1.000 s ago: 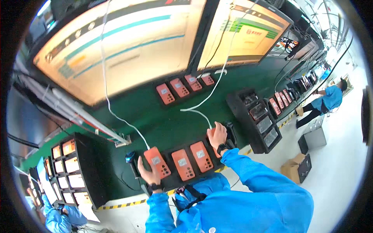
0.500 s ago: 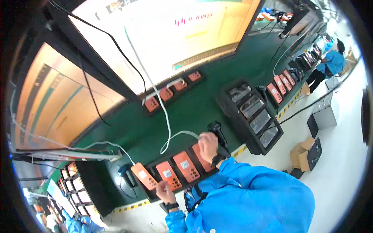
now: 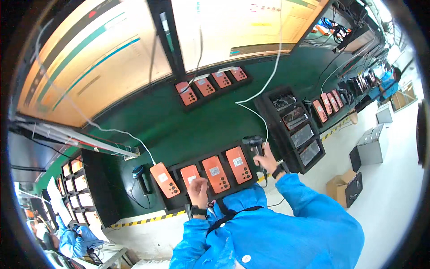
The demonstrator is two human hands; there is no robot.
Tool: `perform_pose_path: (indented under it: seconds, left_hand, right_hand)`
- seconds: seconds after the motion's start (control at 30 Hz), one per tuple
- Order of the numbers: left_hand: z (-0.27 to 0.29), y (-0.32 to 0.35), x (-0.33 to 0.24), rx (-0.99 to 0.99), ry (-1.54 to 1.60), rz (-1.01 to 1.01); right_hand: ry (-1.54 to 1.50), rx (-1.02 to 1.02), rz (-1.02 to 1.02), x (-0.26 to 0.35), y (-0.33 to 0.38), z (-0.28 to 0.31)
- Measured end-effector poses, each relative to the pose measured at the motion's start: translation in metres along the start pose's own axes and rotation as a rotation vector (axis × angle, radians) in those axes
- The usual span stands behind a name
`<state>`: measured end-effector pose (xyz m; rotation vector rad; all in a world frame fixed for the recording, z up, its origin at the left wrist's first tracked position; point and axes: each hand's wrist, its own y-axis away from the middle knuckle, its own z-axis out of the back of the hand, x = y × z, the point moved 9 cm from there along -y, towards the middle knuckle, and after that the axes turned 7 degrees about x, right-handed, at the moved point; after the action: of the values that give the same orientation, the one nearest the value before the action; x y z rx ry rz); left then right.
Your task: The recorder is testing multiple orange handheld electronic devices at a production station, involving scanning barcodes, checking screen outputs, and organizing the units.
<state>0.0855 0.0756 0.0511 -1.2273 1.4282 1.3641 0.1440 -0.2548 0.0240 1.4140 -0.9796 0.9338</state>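
Several coral-coloured phones lie back up in a black tray [image 3: 165, 201], each with a white label and dark camera lenses. My left hand [image 3: 198, 192] is loosely curled over the lower part of the second phone [image 3: 189, 172], with nothing visible in its fingers. To the right lie the third phone [image 3: 216, 174] and the fourth phone [image 3: 238, 164]. A white cable meets the top of the leftmost phone [image 3: 164, 180]. My right hand [image 3: 266, 160] is closed round the handle of a black barcode scanner [image 3: 253, 141]. Another white cable [image 3: 256, 112] runs down to that hand; its end is hidden.
Large monitors [image 3: 107, 58] stand behind the green bench [image 3: 215, 121]. Before them sits another phone tray [image 3: 192, 104]. A black tray of dark-screened devices [image 3: 290, 121] stands right. A second scanner [image 3: 140, 179] and a black rack [image 3: 101, 197] are left. Co-workers [image 3: 387, 83] work farther off.
My right hand has moved from the fourth phone rightward to the scanner and gripped it. My left hand has shifted up over the second phone. The head view has turned.
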Motion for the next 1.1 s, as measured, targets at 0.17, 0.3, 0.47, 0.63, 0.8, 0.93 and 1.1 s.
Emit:
perform_pose_path:
  seconds: [0.17,0.3,0.47,0.63,0.8,0.93,1.1]
  left_hand:
    - [0.009,-0.003,0.031,0.017,0.075,0.033]
    - [0.018,0.005,0.048,0.037,0.060,0.055]
    - [0.023,0.001,0.050,0.007,0.018,0.007]
    - [0.002,-0.004,0.022,-0.033,-0.369,-0.253]
    - [-0.059,-0.018,0.041,0.134,-0.618,-0.060]
    - [-0.054,-0.029,0.054,-0.181,-0.750,0.082]
    - [-0.027,-0.060,0.080,-0.009,-0.449,0.194]
  right_hand:
    - [0.063,0.134,-0.143,-0.013,0.074,-0.096]
    - [0.058,0.166,-0.117,-0.030,0.081,-0.133]
    - [0.006,0.204,-0.179,-0.038,0.085,-0.140]
    - [0.028,0.095,-0.060,-0.018,0.057,-0.082]
    - [0.504,-0.403,0.149,-0.006,0.004,0.028]
    - [0.656,-0.439,0.095,-0.040,-0.035,0.064]
    - [0.544,-0.722,0.627,0.013,-0.036,0.055]
